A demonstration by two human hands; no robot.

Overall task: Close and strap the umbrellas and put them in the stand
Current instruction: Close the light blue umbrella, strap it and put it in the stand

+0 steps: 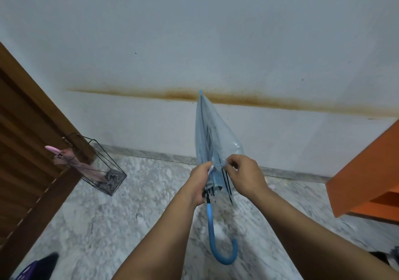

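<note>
Here both hands (pixel 200 180) (pixel 246 176) grip the folded blue umbrella (pixel 212 137).

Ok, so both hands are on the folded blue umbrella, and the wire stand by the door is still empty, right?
Not quite. The head view shows a pink umbrella already in the wire stand by the door. The rest holds: left hand and right hand are on the folded blue umbrella.

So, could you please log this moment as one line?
left hand: grips blue umbrella | right hand: pinches canopy | pink umbrella: in stand
</note>
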